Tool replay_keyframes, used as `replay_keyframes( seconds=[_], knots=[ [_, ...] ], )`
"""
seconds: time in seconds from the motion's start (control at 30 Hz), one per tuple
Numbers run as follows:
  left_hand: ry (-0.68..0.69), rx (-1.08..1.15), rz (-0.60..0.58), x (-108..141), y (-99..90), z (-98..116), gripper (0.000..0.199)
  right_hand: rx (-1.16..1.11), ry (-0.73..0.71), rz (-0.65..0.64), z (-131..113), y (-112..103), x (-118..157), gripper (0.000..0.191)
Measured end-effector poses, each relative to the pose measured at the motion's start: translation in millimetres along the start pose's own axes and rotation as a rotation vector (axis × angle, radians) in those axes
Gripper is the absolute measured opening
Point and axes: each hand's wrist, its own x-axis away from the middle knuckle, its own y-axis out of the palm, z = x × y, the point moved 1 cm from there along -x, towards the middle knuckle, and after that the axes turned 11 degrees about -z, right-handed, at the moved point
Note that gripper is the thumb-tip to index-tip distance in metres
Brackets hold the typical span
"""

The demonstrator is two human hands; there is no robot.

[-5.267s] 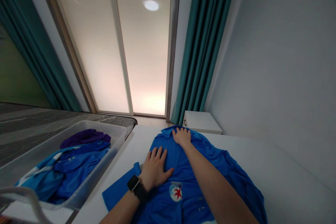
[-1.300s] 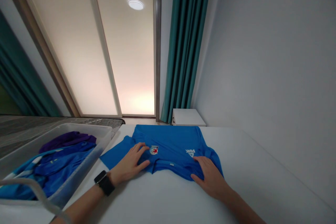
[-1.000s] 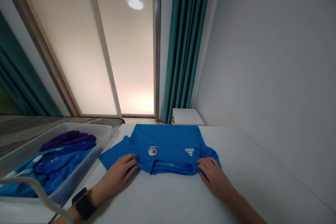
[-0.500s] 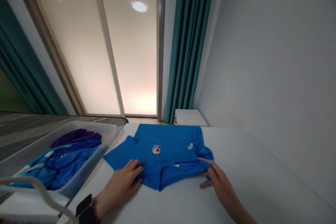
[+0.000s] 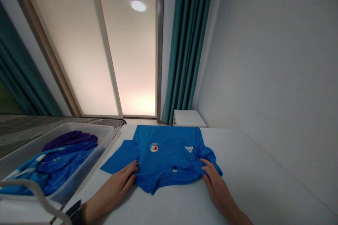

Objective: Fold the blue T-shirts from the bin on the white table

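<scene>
A blue short-sleeved T-shirt (image 5: 166, 160) lies on the white table, its collar toward me, with a round red-and-white badge and a white logo on the chest. Its body ends in a straight far edge. My left hand (image 5: 123, 181), a dark watch on the wrist, rests at the shoulder beside the left sleeve, fingertips on the cloth and thumb apart. On the other side, my right hand (image 5: 215, 184) touches the shirt near the right sleeve. Its fingers are extended over the cloth, slightly apart.
At left stands a translucent plastic bin (image 5: 104, 137) with blue and purple clothes (image 5: 71, 158) in it. A pale curved tube (image 5: 39, 193) crosses the lower left corner. Beyond the table (image 5: 182, 205) are a white cabinet (image 5: 188, 117) and a green curtain (image 5: 182, 52); a wall runs along the right.
The right sleeve has spread outward and the right chest logo lies flatter. The collar area is smoother. My left hand has shifted slightly left, and my right hand has moved onto the sleeve side.
</scene>
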Motion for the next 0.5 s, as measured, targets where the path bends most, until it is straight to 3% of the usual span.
replay_keyframes(
  seconds=[0.1,0.23,0.4,0.5],
  knots=[
    [0.05,-0.164,-0.004,1.8,6.1,-12.0,0.049,0.101,0.019,-0.138,10.6,2.8,-6.0,0.028],
    [0.07,-0.243,-0.004,-5.9,-1.7,-29.9,0.067,0.205,0.03,-0.195,22.8,-1.9,-22.2,0.051],
    [-0.02,-0.266,-0.031,-32.7,-13.3,-50.2,0.049,0.351,0.075,-0.235,23.8,-7.6,-54.3,0.039],
    [-0.098,-0.238,-0.059,-66.3,-25.2,-51.6,0.033,0.239,0.108,-0.219,20.2,-18.3,-93.5,0.033]
  ],
)
